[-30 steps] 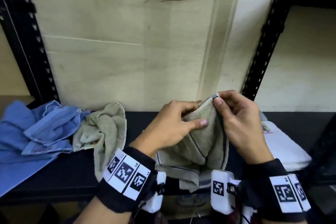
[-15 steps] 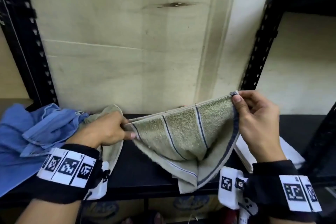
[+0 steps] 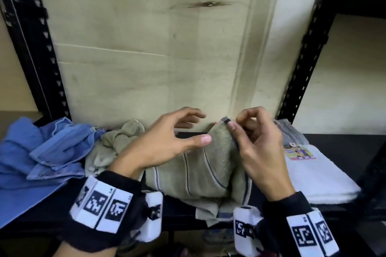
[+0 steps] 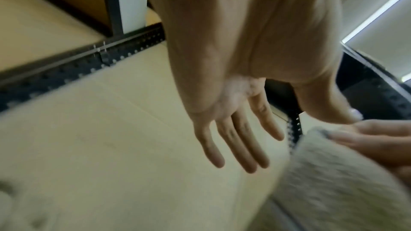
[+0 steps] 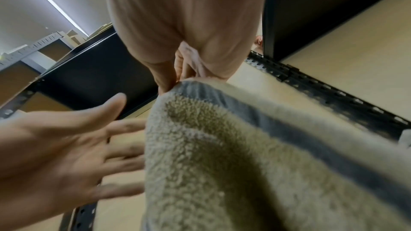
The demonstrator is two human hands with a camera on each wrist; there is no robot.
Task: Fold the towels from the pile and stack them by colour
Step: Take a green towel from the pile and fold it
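A beige towel with dark stripes (image 3: 200,171) hangs over the black shelf's front edge. My right hand (image 3: 236,129) pinches its top corner between thumb and forefinger, as the right wrist view shows (image 5: 175,83). My left hand (image 3: 188,131) hovers open just left of that corner, fingers spread (image 4: 240,143), holding nothing. The towel's terry face (image 5: 233,155) fills the right wrist view, with the left palm (image 5: 55,143) beside it. A crumpled beige towel (image 3: 112,144) and a heap of blue towels (image 3: 41,152) lie at the left.
A folded white towel (image 3: 317,177) with a colourful label lies on the black shelf (image 3: 344,142) at the right, a grey folded cloth (image 3: 290,131) behind it. Black perforated uprights (image 3: 35,44) frame the bay. A pale board (image 3: 146,48) closes the back.
The towel was stretched wide between both hands. My left hand has since let go of its corner and swung right, now open near the right hand; the towel hangs bunched from the right hand's pinch.
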